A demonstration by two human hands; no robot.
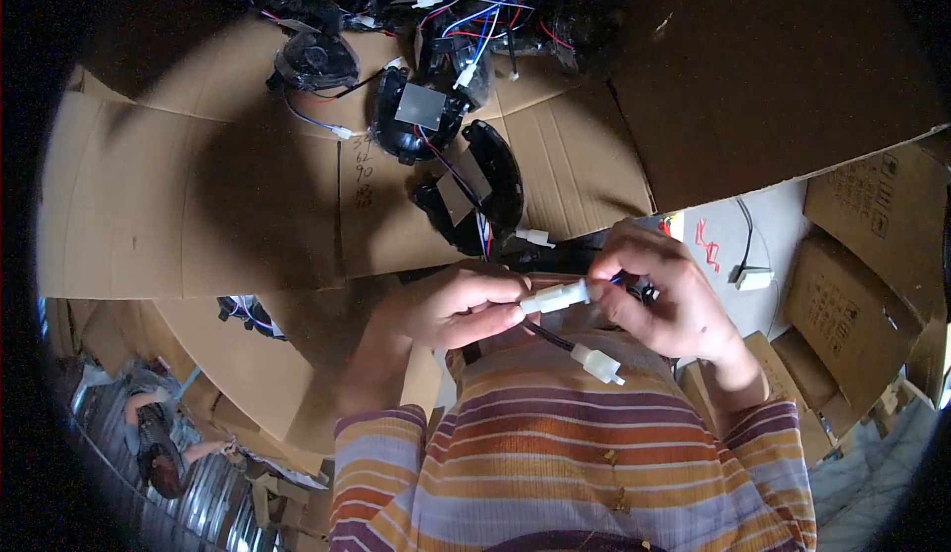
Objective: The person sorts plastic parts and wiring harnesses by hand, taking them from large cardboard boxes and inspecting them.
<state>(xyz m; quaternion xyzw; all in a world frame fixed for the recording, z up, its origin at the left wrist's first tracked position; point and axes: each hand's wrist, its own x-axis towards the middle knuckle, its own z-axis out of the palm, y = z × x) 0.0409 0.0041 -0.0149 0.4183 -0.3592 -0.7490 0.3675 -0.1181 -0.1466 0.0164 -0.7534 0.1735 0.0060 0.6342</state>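
A white plastic wire connector (pixel 556 298) spans the gap between my two hands, in front of my striped shirt. My left hand (pixel 461 304) is closed, pinching the connector's left end between thumb and fingers. At the other end, the closed fingers of my right hand (pixel 669 294) grip it where bluish wires come out. Whether it is one piece or two joined halves I cannot tell. Below it hangs a second white connector (pixel 598 364) on a black cable (pixel 547 334). Just beyond my hands lies a curved black lamp housing (pixel 503 170) with a grey-brown patch and loose wires.
Cardboard (pixel 267 185) covers the work surface. Another black lamp housing (pixel 391 121), a smaller dark lamp (pixel 315 59) and a heap of wired parts (pixel 495 2) lie farther back. Cardboard boxes (pixel 842 294) stand at right. Another person (pixel 158 443) is at lower left.
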